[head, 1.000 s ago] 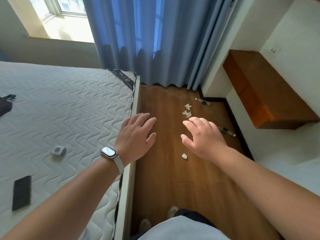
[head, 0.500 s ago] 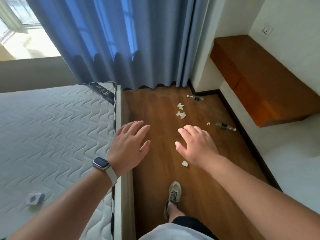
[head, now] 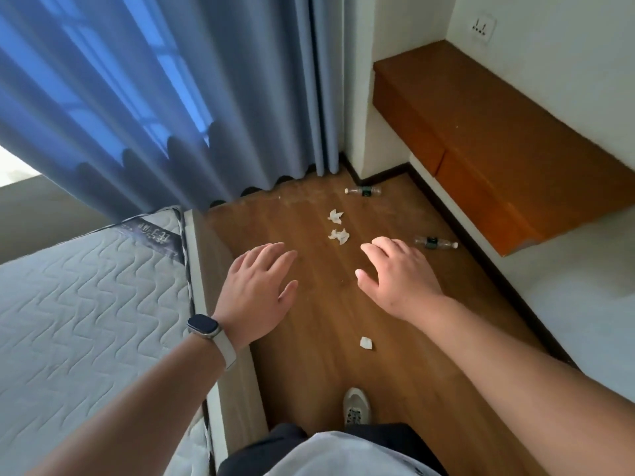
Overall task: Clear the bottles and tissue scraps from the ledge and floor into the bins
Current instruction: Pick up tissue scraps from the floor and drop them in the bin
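Two clear bottles with dark labels lie on their sides on the wooden floor (head: 309,338) — the far bottle (head: 363,191) near the curtain (head: 171,97) corner, the near bottle (head: 435,242) just beside the dark skirting (head: 481,249) below the orange ledge (head: 498,132). Crumpled white tissue scraps (head: 339,236) lie between them in the open strip beside the mattress (head: 86,304); a third scrap (head: 366,343) lies closer in. The left hand (head: 257,293) and right hand (head: 400,278) hover with fingers spread — holding nothing.

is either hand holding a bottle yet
No, the left hand and right hand hover open and empty above the floor.
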`<state>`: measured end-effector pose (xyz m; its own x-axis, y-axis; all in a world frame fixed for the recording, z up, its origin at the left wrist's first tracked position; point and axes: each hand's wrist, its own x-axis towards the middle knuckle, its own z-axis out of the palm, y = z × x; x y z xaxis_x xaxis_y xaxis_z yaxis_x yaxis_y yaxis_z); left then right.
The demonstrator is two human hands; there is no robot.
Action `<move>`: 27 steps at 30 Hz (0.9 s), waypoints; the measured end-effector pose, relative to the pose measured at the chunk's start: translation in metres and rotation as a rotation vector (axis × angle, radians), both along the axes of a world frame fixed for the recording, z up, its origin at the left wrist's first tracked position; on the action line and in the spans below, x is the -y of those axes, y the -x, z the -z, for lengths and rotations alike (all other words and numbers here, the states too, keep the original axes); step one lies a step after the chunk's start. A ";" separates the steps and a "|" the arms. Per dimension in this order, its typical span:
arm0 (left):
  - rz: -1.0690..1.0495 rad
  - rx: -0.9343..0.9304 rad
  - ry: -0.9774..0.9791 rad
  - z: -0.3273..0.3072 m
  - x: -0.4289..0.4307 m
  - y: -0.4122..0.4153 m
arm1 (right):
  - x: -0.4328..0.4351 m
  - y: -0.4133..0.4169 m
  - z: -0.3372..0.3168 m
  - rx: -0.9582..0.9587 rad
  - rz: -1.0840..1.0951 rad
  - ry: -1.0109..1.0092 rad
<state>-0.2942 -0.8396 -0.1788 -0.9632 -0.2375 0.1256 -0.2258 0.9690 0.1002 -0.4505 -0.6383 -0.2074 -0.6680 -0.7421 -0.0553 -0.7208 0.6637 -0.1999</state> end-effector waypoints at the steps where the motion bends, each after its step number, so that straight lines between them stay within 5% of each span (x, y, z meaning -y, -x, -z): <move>1: 0.020 0.002 0.001 0.001 0.002 0.012 | -0.002 0.007 0.003 0.006 0.020 -0.007; 15: 0.328 0.147 -0.163 0.098 0.055 0.168 | 0.001 0.082 0.071 0.181 0.358 -0.182; 27: 0.422 0.319 -0.303 0.288 0.095 0.289 | 0.036 0.138 0.223 0.271 0.469 -0.248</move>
